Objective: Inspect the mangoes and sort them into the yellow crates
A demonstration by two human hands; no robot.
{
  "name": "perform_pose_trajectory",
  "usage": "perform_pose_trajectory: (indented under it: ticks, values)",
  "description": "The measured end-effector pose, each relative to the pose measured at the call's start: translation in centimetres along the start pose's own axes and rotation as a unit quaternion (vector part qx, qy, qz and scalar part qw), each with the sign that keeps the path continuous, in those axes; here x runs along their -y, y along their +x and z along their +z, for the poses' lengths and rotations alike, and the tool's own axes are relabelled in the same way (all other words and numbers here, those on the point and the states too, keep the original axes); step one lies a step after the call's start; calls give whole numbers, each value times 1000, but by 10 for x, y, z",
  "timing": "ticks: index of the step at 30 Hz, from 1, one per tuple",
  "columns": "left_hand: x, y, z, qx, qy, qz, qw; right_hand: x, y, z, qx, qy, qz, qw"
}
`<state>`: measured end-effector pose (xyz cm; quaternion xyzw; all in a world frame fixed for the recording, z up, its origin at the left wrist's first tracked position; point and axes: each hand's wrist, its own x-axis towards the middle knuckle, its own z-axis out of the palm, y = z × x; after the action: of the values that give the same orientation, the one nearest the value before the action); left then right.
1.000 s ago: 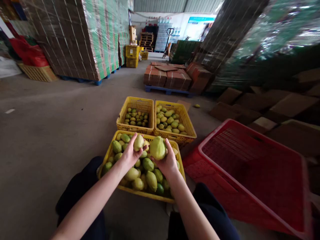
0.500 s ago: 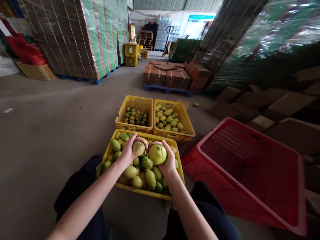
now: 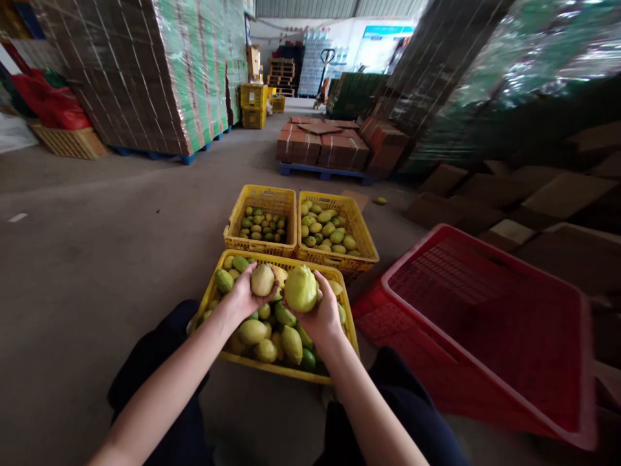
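I see my left hand closed around a small yellowish lemon and my right hand cupping a bigger green one, both above the near yellow crate. That crate looks about full; the far left crate and far right crate hold shallow layers, so the sorting seems early.

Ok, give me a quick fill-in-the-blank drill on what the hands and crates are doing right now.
1. Each hand holds one ____ over the near yellow crate.
2. The right hand holds the ____ of the two fruits.
3. Beyond the near crate stand ____ more yellow crates of fruit.
4. The big crate to the person's right is ____ in colour.

Missing words: lemon; larger; two; red
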<state>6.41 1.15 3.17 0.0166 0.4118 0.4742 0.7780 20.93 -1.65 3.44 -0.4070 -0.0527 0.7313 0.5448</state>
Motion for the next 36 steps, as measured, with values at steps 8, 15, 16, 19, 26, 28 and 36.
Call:
perform_pose_trajectory:
  ticks: [8,15,16,19,26,28,36]
  values:
    - [1,7,-2,-31,-61,-62,996,10,-2,-2,-28,10,111,993]
    - [7,4,1,8,32,-44,999,5,4,-8,-19,-43,145,988]
    - [8,5,1,22,46,-30,998,3,5,-8,-26,-62,126,990]
    - [8,8,1,39,91,68,993,-3,2,-10,-60,-142,-84,984]
    - [5,0,-11,117,310,411,849,-3,-6,-18,-71,-362,-514,775]
    - [5,-6,-13,105,364,468,799,-1,-3,-20,-60,-388,-558,731]
    - [6,-22,-8,94,441,541,710,3,3,-25,-53,-436,-641,629]
